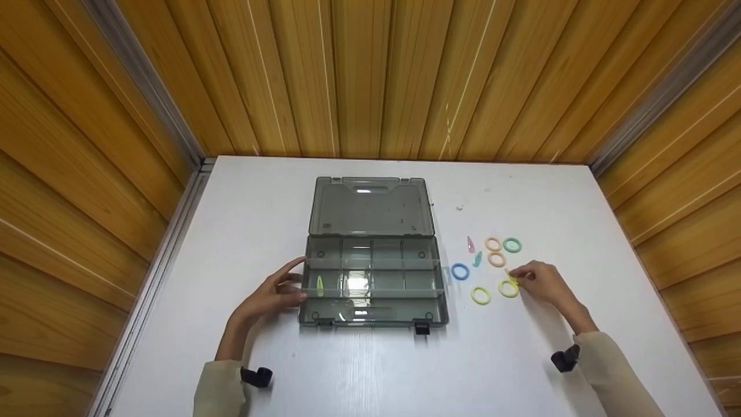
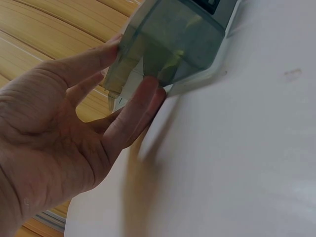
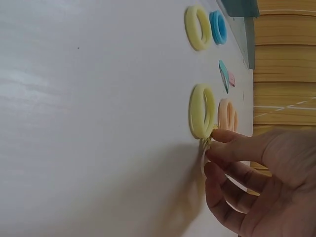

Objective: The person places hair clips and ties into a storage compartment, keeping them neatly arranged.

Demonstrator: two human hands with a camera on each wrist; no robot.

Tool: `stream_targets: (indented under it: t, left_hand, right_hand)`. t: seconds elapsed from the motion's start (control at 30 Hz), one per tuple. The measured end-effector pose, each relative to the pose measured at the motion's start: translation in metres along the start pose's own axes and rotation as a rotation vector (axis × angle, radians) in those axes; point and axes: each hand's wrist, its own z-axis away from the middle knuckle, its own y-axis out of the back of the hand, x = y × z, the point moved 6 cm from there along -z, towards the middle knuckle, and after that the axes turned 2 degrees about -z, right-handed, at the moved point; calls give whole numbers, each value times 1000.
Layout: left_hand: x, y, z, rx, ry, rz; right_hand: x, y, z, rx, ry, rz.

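Observation:
A smoky grey plastic organizer box (image 1: 370,322) lies with its lid (image 1: 371,214) folded back. My left hand (image 1: 267,296) touches the box's left wall with its fingertips and thumb, fingers extended. A yellow-green hair clip (image 1: 319,286) lies in a left compartment. Right of the box, my right hand (image 1: 543,282) pinches a small yellow hair clip (image 1: 510,274) between thumb and fingers; in the right wrist view the fingertips partly hide it. Close beside these fingertips is a yellow hair tie (image 3: 196,111). Another yellow hair tie (image 3: 191,28) lies nearer the box.
Around them on the white table (image 1: 243,202) lie a blue hair tie (image 1: 453,271), a green one (image 1: 505,245), and two peach ones (image 1: 490,260). A pink clip (image 1: 470,244) and a teal clip (image 1: 477,259) lie closer to the box. Wood-patterned walls (image 1: 359,81) enclose the table.

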Motion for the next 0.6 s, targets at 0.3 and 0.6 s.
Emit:
stream_targets:
  t: [0.3, 0.6]
  left_hand:
    - [0, 0, -1, 3, -4, -5]
    - [0, -1, 1, -3, -7, 1]
  right_hand:
    - [-3, 2, -2, 116, 35, -9]
    - [-7, -8, -3, 59, 71, 42]
